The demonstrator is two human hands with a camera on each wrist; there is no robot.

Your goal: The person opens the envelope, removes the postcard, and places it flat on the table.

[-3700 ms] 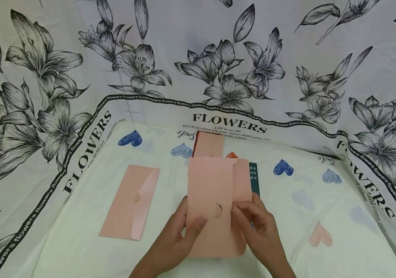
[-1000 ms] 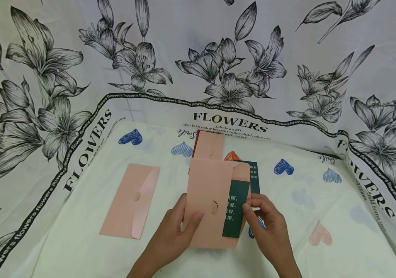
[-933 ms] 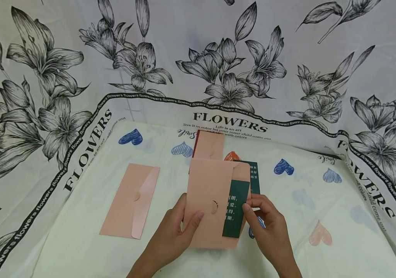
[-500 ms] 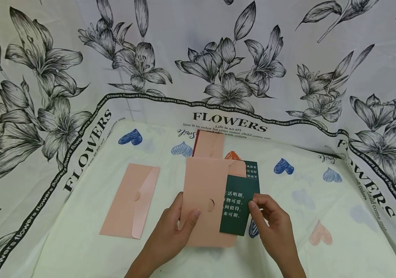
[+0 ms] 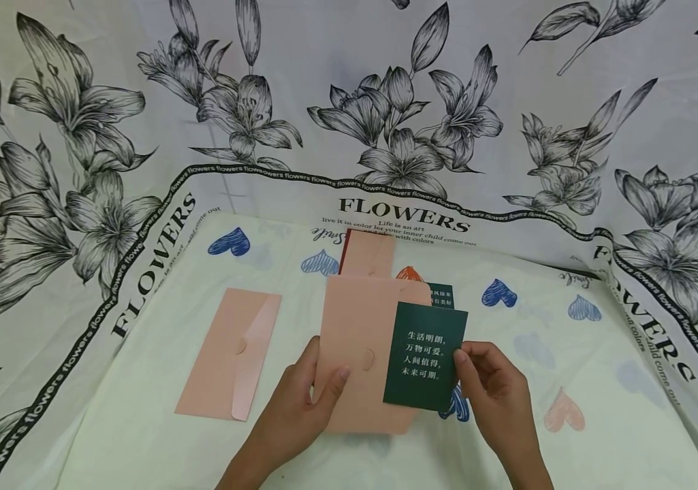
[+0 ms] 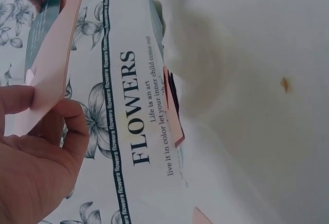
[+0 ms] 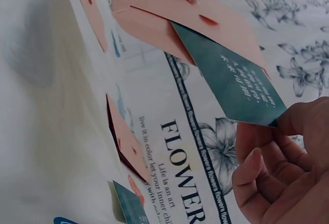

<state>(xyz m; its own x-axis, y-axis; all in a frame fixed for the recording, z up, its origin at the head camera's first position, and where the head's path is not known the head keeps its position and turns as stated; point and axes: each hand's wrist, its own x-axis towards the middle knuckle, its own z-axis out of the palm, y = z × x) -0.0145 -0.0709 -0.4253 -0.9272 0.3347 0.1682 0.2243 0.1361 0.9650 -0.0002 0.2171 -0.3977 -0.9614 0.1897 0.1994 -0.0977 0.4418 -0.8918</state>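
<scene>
A pink envelope is held up above the table, its flap spread toward the right. My left hand grips its left edge, thumb on the front and fingers behind. Between the thumb and fingers of my right hand is the right edge of a dark green card with white printed characters. In the right wrist view the green card slants out of the envelope, one end tucked under its front panel. The left wrist view has the envelope edge-on in my left hand.
Another pink envelope lies on the table at left. Behind the held one, a pink envelope rests over something dark red. A second green card lies partly hidden behind. The tablecloth has printed hearts; flowered cloth hangs behind.
The green card has come out of the envelope toward the right, pulled by my right hand, so its full text shows. The envelope has shifted slightly left with my left hand.
</scene>
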